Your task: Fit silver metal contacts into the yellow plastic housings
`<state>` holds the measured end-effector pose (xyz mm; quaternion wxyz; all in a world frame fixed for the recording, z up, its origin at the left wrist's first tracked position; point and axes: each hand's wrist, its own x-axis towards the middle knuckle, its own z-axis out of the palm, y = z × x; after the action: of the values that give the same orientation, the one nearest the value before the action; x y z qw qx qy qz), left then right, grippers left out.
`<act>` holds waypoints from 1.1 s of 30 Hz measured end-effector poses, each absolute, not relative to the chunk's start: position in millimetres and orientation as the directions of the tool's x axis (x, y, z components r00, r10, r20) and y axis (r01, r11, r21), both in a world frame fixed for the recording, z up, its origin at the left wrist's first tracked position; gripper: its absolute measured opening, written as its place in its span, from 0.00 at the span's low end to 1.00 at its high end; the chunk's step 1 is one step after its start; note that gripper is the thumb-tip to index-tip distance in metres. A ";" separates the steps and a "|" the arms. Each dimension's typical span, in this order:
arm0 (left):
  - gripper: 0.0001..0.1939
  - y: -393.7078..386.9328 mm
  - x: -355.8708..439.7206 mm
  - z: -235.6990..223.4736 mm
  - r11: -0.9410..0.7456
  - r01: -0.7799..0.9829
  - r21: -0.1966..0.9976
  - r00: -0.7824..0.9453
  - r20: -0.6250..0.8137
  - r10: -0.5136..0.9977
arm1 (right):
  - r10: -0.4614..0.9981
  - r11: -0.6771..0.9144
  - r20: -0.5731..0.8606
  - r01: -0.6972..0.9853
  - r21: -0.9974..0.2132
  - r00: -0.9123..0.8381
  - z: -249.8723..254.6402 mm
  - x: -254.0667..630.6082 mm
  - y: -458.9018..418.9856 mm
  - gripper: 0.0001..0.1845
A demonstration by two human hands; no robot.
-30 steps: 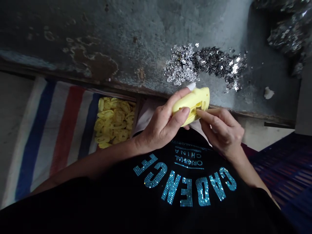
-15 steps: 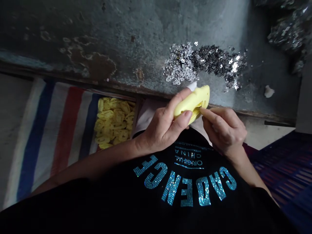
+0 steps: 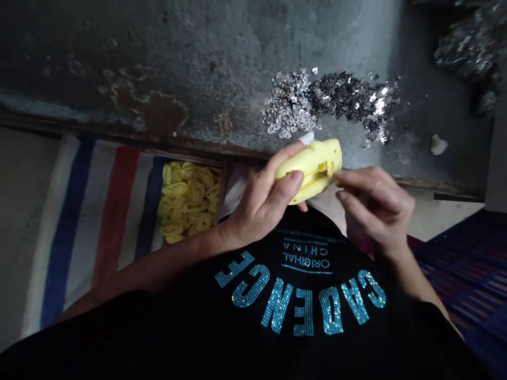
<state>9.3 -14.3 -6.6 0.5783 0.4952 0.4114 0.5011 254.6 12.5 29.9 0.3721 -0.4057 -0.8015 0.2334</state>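
Observation:
My left hand [image 3: 259, 208] is wrapped around a yellow plastic shell [image 3: 307, 158], its thumb pressed on the near face. A long slot runs along this rounded, handle-like piece, and a small dark metal bit [image 3: 322, 168] sits in a recess near its right end. White wrapping covers one left fingertip. Just right of the shell is my right hand [image 3: 380, 208], index finger and thumb a little apart, nothing visible between them. Beyond both hands, small shiny metal pieces [image 3: 291, 108] lie heaped on the worn metal table [image 3: 222, 63], beside a darker heap [image 3: 344, 95].
Several yellow plastic parts [image 3: 188, 198] fill a container at the left, by a striped sheet [image 3: 114, 211]. A small white lump [image 3: 438, 145] lies on the table at the right. Clear plastic bagging [image 3: 467, 47] is at the far right; a blue crate [image 3: 463, 269] stands below.
My right fingers have come out of the shell's recess and moved right, opening slightly. My left hand has turned the shell a little, so its slot and the metal bit now show.

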 end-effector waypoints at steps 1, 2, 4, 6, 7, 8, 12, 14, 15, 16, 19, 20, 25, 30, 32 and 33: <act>0.33 -14.1 9.6 -6.9 0.004 -0.177 0.984 0.162 0.025 0.986 | 0.849 0.527 0.420 0.471 -0.708 -0.320 29.6 256.9 15.2 0.12; 0.33 -14.1 10.0 -6.6 -0.008 -0.165 0.986 0.166 0.036 0.985 | 0.872 0.489 0.418 0.468 -0.736 -0.254 28.5 258.7 18.2 0.11; 0.33 -15.0 10.4 -4.1 -0.044 -0.105 0.993 0.177 0.062 0.982 | 0.919 0.395 0.349 0.458 -0.796 -0.185 23.8 260.4 24.1 0.15; 0.32 -16.3 10.2 -0.1 -0.100 -0.021 0.995 0.187 0.102 0.977 | 0.950 0.307 0.247 0.425 -0.852 -0.191 16.9 259.5 28.7 0.25; 0.31 -16.9 9.8 1.9 -0.131 0.021 0.991 0.189 0.125 0.974 | 0.956 0.276 0.208 0.403 -0.872 -0.205 13.3 258.3 30.4 0.28; 0.31 -17.3 9.4 3.4 -0.158 0.058 0.986 0.194 0.145 0.970 | 0.958 0.258 0.185 0.379 -0.889 -0.218 10.1 257.0 31.5 0.30; 0.30 -16.7 8.1 1.8 -0.224 0.114 0.968 0.225 0.194 0.955 | 0.954 0.271 0.203 0.347 -0.898 -0.221 9.2 252.3 30.5 0.28; 0.30 -15.2 8.4 -2.5 -0.245 0.093 0.965 0.228 0.219 0.949 | 0.939 0.339 0.281 0.413 -0.845 -0.197 17.2 250.6 27.5 0.20; 0.31 -14.4 8.8 -4.3 -0.259 0.076 0.963 0.222 0.237 0.946 | 0.926 0.378 0.319 0.449 -0.810 -0.204 22.2 249.7 25.9 0.14; 0.31 -13.6 9.1 -5.3 -0.275 0.065 0.959 0.215 0.255 0.943 | 0.910 0.415 0.348 0.478 -0.774 -0.225 27.1 248.6 24.5 0.09; 0.32 -12.2 9.1 -1.9 -0.349 0.166 0.923 0.236 0.306 0.922 | 0.868 0.496 0.382 0.512 -0.701 -0.317 37.4 245.2 22.7 0.06; 0.31 -11.9 8.7 1.0 -0.374 0.225 0.900 0.257 0.315 0.914 | 0.860 0.510 0.387 0.518 -0.687 -0.333 38.9 244.1 22.8 0.06; 0.35 -10.7 7.8 9.7 -0.545 0.404 0.734 0.369 0.414 0.832 | 0.849 0.528 0.385 0.573 -0.627 -0.361 40.3 238.7 24.0 0.09; 0.33 -9.8 11.4 6.5 -0.565 0.466 0.681 0.368 0.431 0.824 | 0.892 0.452 0.323 0.606 -0.654 -0.317 37.9 230.7 23.8 0.13; 0.30 -10.2 11.4 6.8 -0.545 0.487 0.683 0.366 0.407 0.837 | 0.912 0.409 0.302 0.582 -0.703 -0.277 33.0 228.1 23.2 0.14; 0.30 -10.5 10.9 7.2 -0.537 0.493 0.685 0.370 0.394 0.842 | 0.925 0.380 0.290 0.567 -0.731 -0.247 29.8 227.4 22.8 0.15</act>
<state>10.9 -10.5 7.2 0.2344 0.7936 0.4203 0.3722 227.4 22.8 29.8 0.3590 -0.4977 -0.7492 0.2492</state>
